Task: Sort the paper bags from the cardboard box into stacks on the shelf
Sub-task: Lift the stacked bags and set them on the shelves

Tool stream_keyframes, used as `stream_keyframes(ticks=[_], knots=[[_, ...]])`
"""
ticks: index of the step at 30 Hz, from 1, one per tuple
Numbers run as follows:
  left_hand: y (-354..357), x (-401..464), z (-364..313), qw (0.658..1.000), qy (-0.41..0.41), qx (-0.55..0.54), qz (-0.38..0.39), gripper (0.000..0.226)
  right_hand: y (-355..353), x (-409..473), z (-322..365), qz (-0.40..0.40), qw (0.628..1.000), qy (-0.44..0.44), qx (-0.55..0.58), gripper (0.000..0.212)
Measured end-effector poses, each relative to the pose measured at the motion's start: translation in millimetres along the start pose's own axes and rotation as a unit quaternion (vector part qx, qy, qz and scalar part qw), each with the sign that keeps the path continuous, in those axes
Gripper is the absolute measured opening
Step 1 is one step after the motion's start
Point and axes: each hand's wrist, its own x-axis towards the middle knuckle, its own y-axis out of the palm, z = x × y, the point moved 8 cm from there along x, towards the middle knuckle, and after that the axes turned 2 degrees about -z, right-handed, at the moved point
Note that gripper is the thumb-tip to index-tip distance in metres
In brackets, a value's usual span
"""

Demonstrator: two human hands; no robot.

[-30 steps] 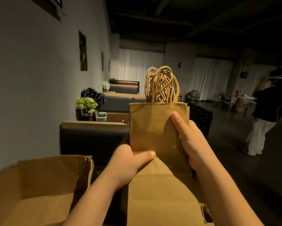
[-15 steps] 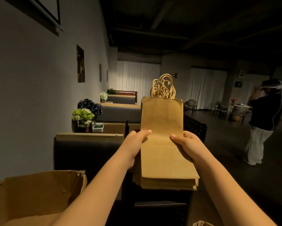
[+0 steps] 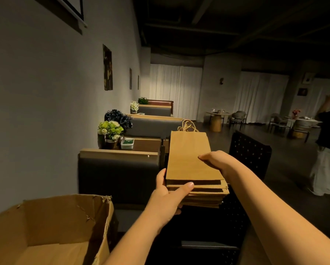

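A stack of flat brown paper bags (image 3: 189, 157) lies level in front of me, twisted handles pointing away. My left hand (image 3: 166, 196) grips the stack's near left corner, thumb across its front edge and fingers underneath. My right hand (image 3: 215, 161) rests on the top bag at the right edge, fingers flat. The open cardboard box (image 3: 51, 226) sits at the lower left, its visible inside bare. Under the stack is a dark black shelf unit (image 3: 250, 155) with a perforated side panel; whether the stack touches it is hidden.
Grey booth seats (image 3: 118, 175) with wooden tops run along the left wall, with flower pots (image 3: 110, 131) and a small white tray (image 3: 127, 143). A person (image 3: 328, 146) stands at the far right on open dark floor. Round tables and chairs (image 3: 217, 119) stand far back.
The stack has tipped from upright to lying flat and moved lower and away. My left hand shifted to the near corner; my right hand moved onto the top.
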Motion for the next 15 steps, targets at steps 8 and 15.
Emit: stream_keyframes(ticks=[8,15], knots=[[-9.4,10.2,-6.0,0.998,0.049,0.031,-0.034,0.077,8.8,19.1,-1.1,0.022,0.999,-0.005,0.022,0.036],[-16.8,11.6,-4.4,0.998,0.043,0.001,-0.046,0.08,16.5,22.7,-6.2,0.065,0.975,-0.008,0.213,0.047]])
